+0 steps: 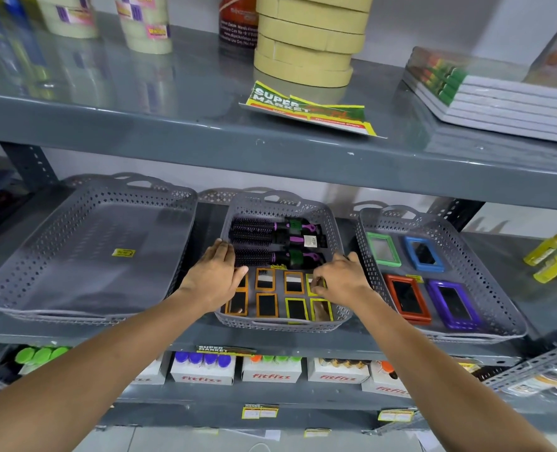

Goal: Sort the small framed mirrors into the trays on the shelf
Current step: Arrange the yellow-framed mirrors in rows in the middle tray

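Note:
The middle grey tray holds several small mirrors with orange frames and yellow frames in its front half. My left hand lies flat over the tray's left edge, partly covering an orange mirror; I cannot tell whether it grips it. The fingers of my right hand pinch a yellow-framed mirror at the tray's right side. The right tray holds larger green, blue, red and purple framed mirrors. The left tray holds only a yellow sticker.
Round hair brushes fill the back of the middle tray. The shelf above overhangs with tape rolls, a flyer and stacked books. Yellow bottles lie at the far right. Fitfizz boxes stand on the shelf below.

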